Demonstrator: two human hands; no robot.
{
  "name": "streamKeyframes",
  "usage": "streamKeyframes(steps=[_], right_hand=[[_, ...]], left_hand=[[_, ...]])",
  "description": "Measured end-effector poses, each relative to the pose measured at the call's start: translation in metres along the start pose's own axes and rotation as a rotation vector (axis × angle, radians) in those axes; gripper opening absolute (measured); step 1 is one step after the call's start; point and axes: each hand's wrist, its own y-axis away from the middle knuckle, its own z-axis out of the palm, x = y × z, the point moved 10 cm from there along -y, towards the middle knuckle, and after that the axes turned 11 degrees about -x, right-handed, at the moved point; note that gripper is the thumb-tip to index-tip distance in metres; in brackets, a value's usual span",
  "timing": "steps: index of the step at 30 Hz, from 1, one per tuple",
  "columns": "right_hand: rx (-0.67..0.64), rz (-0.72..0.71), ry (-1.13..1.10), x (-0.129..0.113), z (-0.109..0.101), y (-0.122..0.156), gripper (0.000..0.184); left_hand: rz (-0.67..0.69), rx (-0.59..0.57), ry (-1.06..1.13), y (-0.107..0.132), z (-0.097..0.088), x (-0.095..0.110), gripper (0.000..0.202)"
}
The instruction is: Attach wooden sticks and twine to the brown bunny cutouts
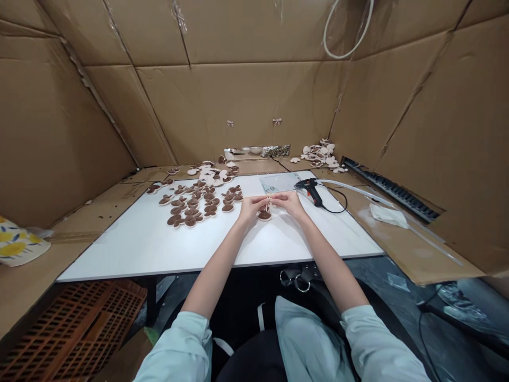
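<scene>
Your left hand (251,208) and right hand (289,205) hold a small pale bow (270,202) between them, just above a brown piece (264,215) on the white table (131,254), near a glue gun (310,191).

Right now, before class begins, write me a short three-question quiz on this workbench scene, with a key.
1. Which hand is nearer the hot glue gun: the left hand or the right hand?
2. True or false: the brown-and-cream cutout below the hands lies on the white tabletop.
3. Fill the gap: the plastic crate at the lower left of the view is ____.

Key: 1. The right hand. 2. True. 3. Orange.
</scene>
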Motion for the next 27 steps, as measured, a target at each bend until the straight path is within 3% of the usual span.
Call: streamKeyframes(steps=[27], right_hand=[[0.035,0.036,-0.023,-0.002,-0.001,0.002,0.03]], left_hand=[[-0.062,0.051,0.077,0.0,-0.006,-0.011,0.033]])
